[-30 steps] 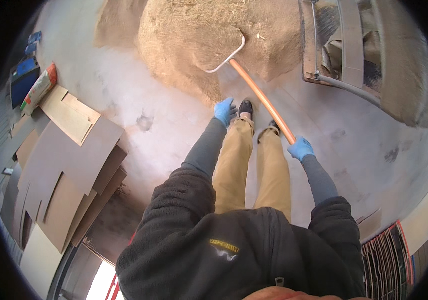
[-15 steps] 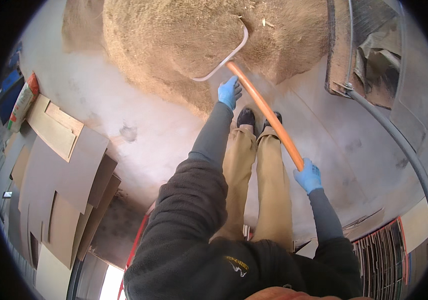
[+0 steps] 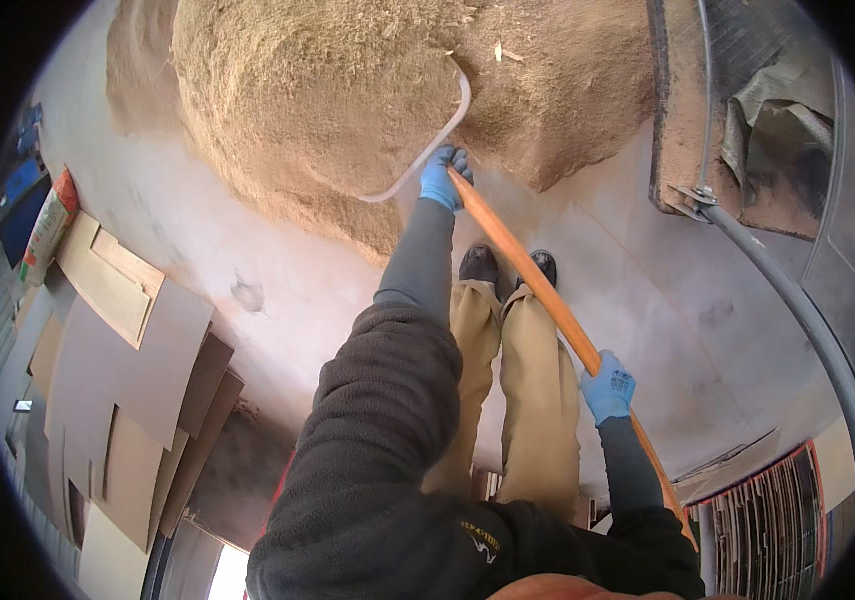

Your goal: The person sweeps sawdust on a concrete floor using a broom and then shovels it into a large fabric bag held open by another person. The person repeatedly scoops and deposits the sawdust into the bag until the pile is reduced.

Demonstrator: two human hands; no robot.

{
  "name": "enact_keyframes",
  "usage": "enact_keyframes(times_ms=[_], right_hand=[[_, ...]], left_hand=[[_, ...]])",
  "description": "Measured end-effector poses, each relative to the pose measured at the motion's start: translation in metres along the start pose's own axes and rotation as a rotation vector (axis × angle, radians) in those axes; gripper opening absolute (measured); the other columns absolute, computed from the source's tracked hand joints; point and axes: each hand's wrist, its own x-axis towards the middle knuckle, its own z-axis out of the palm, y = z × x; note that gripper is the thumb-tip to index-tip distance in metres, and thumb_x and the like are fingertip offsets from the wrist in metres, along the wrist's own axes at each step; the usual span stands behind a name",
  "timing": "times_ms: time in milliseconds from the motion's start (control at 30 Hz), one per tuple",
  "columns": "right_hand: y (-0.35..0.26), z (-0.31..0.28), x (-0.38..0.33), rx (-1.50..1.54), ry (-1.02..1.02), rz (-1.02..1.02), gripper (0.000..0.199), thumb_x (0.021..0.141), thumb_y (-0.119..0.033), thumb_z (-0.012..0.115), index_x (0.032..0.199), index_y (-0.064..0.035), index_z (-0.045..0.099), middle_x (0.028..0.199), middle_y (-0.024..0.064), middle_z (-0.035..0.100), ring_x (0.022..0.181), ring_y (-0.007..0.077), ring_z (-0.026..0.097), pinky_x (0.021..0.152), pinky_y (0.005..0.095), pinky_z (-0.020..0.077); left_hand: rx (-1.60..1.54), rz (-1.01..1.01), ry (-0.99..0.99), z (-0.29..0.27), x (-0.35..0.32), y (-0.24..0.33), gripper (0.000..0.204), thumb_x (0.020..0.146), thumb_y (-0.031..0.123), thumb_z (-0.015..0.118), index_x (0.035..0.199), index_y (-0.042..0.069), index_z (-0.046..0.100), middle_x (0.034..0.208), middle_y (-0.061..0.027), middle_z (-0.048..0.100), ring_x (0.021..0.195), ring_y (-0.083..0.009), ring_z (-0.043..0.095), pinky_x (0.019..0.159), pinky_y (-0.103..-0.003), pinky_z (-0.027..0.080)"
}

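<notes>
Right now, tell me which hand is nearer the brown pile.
The left hand, at the far end of the orange handle, near the pile; the right hand grips lower.

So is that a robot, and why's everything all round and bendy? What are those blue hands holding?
No robot here! It's a person in a dark jacket. One camera worn on their head took every picture, looking down; its very wide lens makes straight edges bend.

The left hand and right hand, in blue gloves, hold a long orange handle, the left one higher up. Near that hand, a pale curved edge sits against a tan pile, maybe sawdust, on the floor. Flat boards lie at the left.
</notes>
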Motion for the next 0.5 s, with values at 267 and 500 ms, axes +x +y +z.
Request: enact_keyframes(times_ms=[267,500], right_hand=[[0.024,-0.016,-0.051,-0.021,-0.003,0.007,0.026,0.076,-0.019,0.063,0.097,-0.0042,0.060,0.089,0.0192,0.065,0.082,0.0376,0.064,0.074,0.0459,0.0499],[0.038,-0.047,-0.117,-0.030,0.017,0.030,0.033,0.074,-0.019,0.064,0.104,-0.0050,0.060,0.091,0.0192,0.066,0.084,0.0383,0.065,0.075,0.0460,0.0502]], left_hand=[[0.033,0.000,-0.009,0.004,-0.061,-0.015,0.011,0.088,0.018,0.057,0.082,0.009,0.057,0.067,-0.0037,0.059,0.051,-0.0162,0.051,0.046,-0.031,0.044],[0.009,0.107,-0.025,0.039,-0.144,-0.011,0.008,0.088,0.015,0.057,0.081,0.010,0.056,0.067,-0.0034,0.059,0.050,-0.0161,0.049,0.046,-0.029,0.043]])
